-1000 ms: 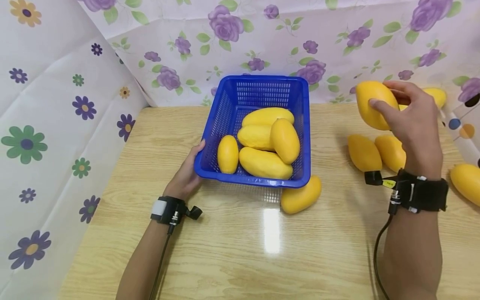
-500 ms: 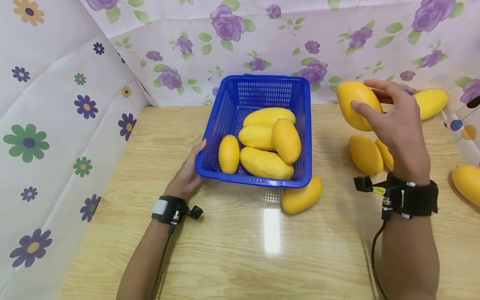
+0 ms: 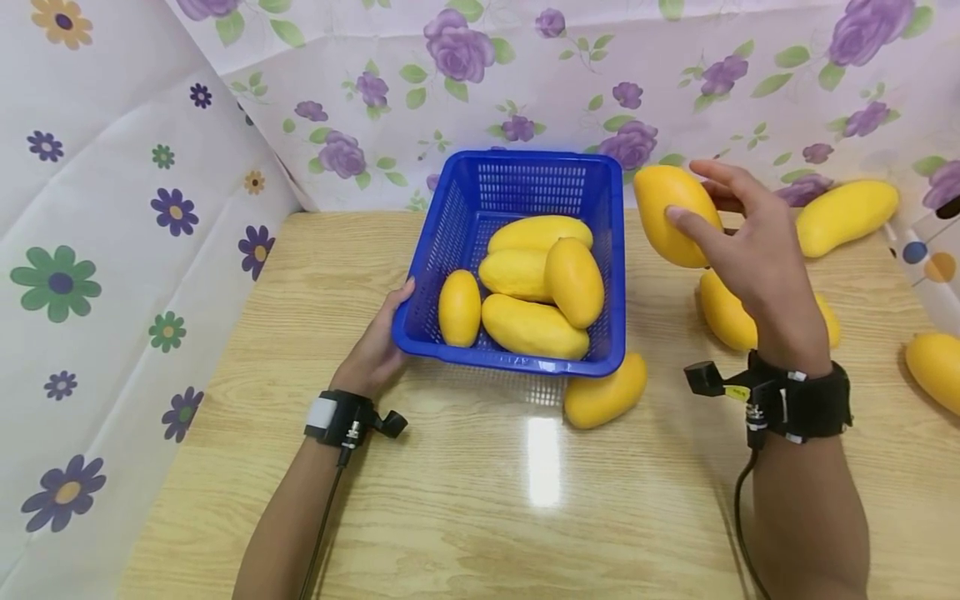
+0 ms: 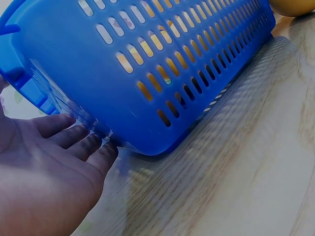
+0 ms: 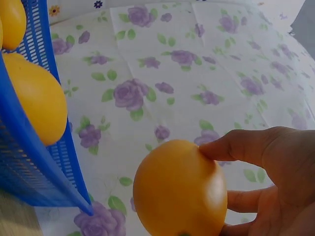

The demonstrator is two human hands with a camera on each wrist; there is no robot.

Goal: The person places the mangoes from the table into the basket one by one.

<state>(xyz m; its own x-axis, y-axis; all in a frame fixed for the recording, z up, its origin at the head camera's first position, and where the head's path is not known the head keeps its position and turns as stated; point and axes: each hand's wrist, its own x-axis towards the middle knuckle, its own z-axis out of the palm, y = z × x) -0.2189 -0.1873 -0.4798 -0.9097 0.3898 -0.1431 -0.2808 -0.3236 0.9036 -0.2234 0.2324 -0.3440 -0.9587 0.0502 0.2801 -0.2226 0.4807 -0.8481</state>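
The mango [image 3: 670, 214] is up in the air, just to the right of the blue basket [image 3: 613, 250] and near its top edge. The right hand [image 3: 750, 254] holds it, with the thumb on the near side and the fingers curled round the far side. In the right wrist view the thumb tip [image 5: 216, 147] presses on the round yellow skin of the mango [image 5: 179, 189].

The mango looks smooth and a bit slippery. It is probably firm on the outside but soft enough to bruise (so no hard squeezing). It looks neither very light nor very heavy for one hand. The fat middle seems the best place to hold it, with fingers on both sides, and that is how the hand has it now.

The basket has thin plastic walls full of little slots, so it is likely light and may slide. Its near edge is tipped up a little off the wooden table [image 3: 480, 517]. The left hand [image 3: 372, 354] rests at the basket's near left corner, with fingers straight and flat, their tips touching the wall [image 4: 103, 147].

Five mangoes lie inside the basket [image 3: 534, 327]. One more mango [image 3: 603, 392] lies on the table, touching the basket's near right corner. Other mangoes [image 3: 846, 215] lie on the table to the right. A flowered cloth [image 3: 450, 75] hangs behind.
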